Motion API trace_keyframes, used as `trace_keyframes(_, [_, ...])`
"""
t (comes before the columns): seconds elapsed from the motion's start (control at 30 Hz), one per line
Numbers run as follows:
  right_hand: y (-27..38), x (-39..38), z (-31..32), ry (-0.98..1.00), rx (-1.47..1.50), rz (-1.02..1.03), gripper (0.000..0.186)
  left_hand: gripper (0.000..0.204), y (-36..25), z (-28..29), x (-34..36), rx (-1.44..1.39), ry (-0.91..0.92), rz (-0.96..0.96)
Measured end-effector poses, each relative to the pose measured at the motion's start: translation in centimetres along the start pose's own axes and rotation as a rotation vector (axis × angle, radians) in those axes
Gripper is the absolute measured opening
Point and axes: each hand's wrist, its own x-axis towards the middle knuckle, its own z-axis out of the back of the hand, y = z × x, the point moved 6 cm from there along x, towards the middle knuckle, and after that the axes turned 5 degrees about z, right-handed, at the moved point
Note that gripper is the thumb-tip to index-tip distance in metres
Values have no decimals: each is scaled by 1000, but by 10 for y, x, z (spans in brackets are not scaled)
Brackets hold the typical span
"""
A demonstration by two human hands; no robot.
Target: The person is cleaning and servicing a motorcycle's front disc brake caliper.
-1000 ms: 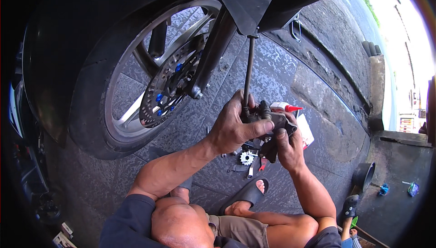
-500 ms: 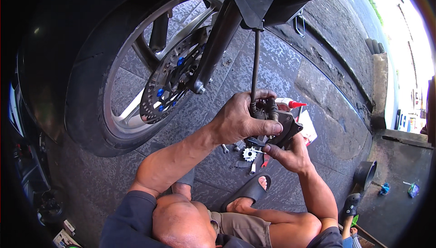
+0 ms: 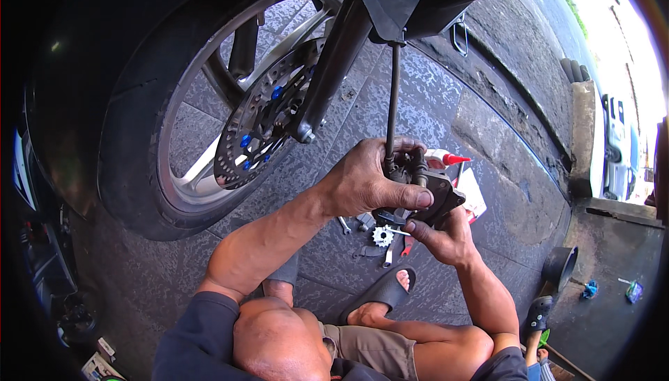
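the left hand's [image 3: 359,184] fingers clamp the brake caliper [image 3: 440,191], thumb across it; the right hand's [image 3: 451,237] grip its lower right side. it sits at the brake hose's [image 3: 394,95] lower end, right of the drilled brake disc [image 3: 233,149]; a toothed sprocket [image 3: 382,237] lies on the paving [image 3: 516,241].

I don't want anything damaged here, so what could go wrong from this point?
The dark metal brake caliper, held by the left hand and right hand, could slip, perhaps straining the thin black hose that runs down to it. If dropped, it might strike the silver toothed sprocket on the grey floor tiles. Grimy-looking fingers may weaken the grip.
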Motion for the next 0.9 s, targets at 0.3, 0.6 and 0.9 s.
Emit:
trace_keyframes(0.3, [0, 2, -1, 5, -9, 24, 49, 80, -6, -1, -1, 5, 7, -38])
trace_keyframes(0.6, [0, 5, 2, -24, -61, 77, 46, 71, -5, -1, 0, -4, 21, -60])
trace_keyframes(0.9, [-15, 10, 14, 40, -224, -41, 51, 80, 3, 2, 0, 58, -4, -123])
